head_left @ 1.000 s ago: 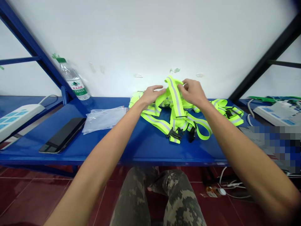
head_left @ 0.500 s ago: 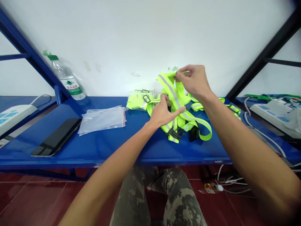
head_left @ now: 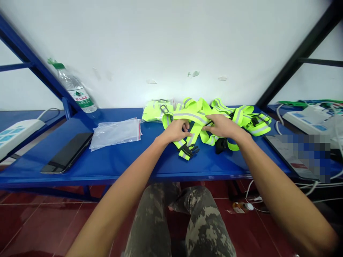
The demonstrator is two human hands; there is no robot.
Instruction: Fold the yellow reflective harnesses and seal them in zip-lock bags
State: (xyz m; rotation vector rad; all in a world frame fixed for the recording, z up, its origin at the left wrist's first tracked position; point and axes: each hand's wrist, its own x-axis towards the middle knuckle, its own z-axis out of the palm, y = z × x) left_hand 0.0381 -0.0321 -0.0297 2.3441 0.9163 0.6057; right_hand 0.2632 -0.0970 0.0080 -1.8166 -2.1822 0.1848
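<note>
A neon-yellow reflective strap harness (head_left: 191, 116) with a grey stripe lies in loose loops on the blue table. Its black side-release buckle (head_left: 187, 150) hangs toward the front, and a second black fitting (head_left: 221, 145) sits right of it. My left hand (head_left: 176, 131) has curled fingers closed on the harness webbing above the buckle. Across from it, my right hand (head_left: 221, 125) pinches the webbing beside a small dark piece, its fingertips partly hidden. More yellow straps (head_left: 252, 119) lie heaped beyond my right wrist.
A bagged yellow harness (head_left: 157, 111) rests near the wall. Clear zip bags (head_left: 116, 134) and a black phone (head_left: 68, 152) lie left, with a water bottle (head_left: 77, 91) leaning behind. A dark flat device (head_left: 286, 153), partly blurred out, is at right. Power strips (head_left: 20, 134) flank the table.
My right hand has come down from holding a strap loop up by the wall. The raised loop now lies on the table. My left hand has lowered slightly and its fingers have curled in.
</note>
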